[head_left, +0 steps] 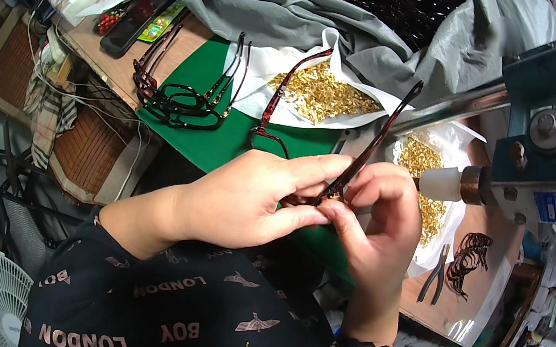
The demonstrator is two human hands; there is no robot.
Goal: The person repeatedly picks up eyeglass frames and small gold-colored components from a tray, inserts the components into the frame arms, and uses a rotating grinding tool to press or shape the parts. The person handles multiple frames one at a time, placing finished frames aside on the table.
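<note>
Overhead, both hands, left hand (pixel 256 195) and right hand (pixel 377 216), pinching a glasses frame (pixel 361 159) over green mat (pixel 199 72) on cluttered workbench (pixel 451 305).

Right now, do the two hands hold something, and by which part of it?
Both hands, left hand and right hand, hold a dark red plastic spectacle frame, pinched at its hinge end; its temple arm points up, away from the person.

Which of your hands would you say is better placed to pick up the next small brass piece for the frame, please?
Probably the right hand. It lies nearest the heap of small brass pieces on white paper at its side. The left hand grips the dark red glasses frame at the hinge and steadies it.
</note>
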